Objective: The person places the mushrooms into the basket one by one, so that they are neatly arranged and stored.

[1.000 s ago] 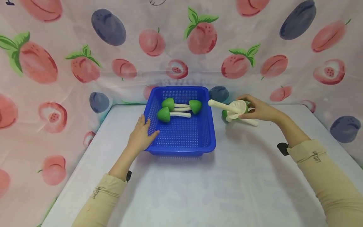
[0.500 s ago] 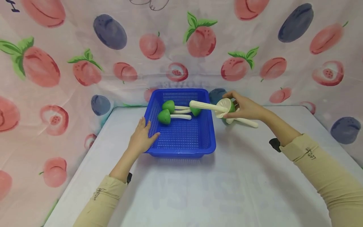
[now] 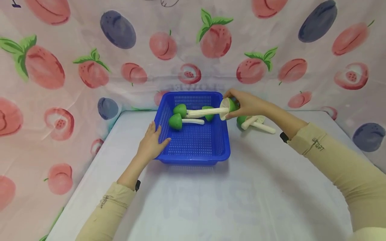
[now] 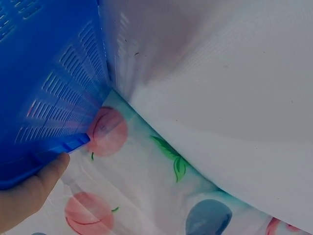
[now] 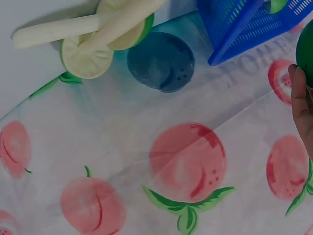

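Note:
A blue plastic basket [image 3: 193, 159] stands on the table with several green-capped, white-stemmed toy mushrooms [image 3: 175, 122] lying inside. My left hand [image 3: 150, 142] rests on its left rim, fingers straight along the edge and thumb spread over the inner side. Over the basket's right rim, my right hand [image 3: 245, 104] grips another toy mushroom [image 3: 208, 112] by its green cap, stem pointing left above those inside. Part of that cap is hidden by the fingers. In the right wrist view, only the edge of the hand and the green cap [image 5: 305, 54] show.
To the right of the basket, a small pile of toy mushrooms [image 3: 262, 127] lies on the white tabletop [image 3: 241, 201], stems crossed. A fruit-patterned cloth [image 3: 187, 43] hangs behind the table and along its left side.
My right hand has carried the toy mushroom left from above the pile to over the basket's right rim. The left hand has stayed on the left rim.

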Demonstrator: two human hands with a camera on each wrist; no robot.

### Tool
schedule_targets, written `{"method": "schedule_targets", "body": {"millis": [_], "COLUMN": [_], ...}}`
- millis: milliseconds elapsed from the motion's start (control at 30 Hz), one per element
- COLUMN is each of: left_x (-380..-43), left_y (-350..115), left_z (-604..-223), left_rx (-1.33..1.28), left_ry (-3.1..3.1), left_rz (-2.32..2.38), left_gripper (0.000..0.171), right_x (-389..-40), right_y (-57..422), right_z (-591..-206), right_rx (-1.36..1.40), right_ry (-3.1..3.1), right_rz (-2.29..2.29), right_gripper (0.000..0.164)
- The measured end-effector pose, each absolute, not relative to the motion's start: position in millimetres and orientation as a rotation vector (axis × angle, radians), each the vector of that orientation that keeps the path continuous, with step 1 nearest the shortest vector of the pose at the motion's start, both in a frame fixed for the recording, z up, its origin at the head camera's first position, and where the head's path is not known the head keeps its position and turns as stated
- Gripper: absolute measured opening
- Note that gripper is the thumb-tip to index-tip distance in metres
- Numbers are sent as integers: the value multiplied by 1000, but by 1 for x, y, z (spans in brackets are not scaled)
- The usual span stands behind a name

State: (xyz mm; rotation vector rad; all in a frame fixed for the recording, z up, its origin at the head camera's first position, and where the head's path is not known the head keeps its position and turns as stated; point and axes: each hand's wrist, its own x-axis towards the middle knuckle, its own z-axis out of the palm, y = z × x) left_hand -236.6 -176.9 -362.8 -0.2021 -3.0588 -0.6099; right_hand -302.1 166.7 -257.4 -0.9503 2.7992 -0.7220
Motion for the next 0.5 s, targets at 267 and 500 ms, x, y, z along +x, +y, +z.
{"method": "schedule_targets", "body": {"millis": [267, 500], "left_x": [-238, -240], "left_y": [-177, -181], "left_z": [-363, -366], "left_rx": [-205, -200], "left_ry": [-3067, -3068], "left_rz": [-600, -606], "left_gripper": [74, 74], "right_x": [-311, -320], "right_y": [147, 132], "right_z": [-255, -268], "right_rx": [-936, -977], "right_ry": [2786, 2754], "right_rz": [-597, -607], "right_gripper": [65, 61]}}
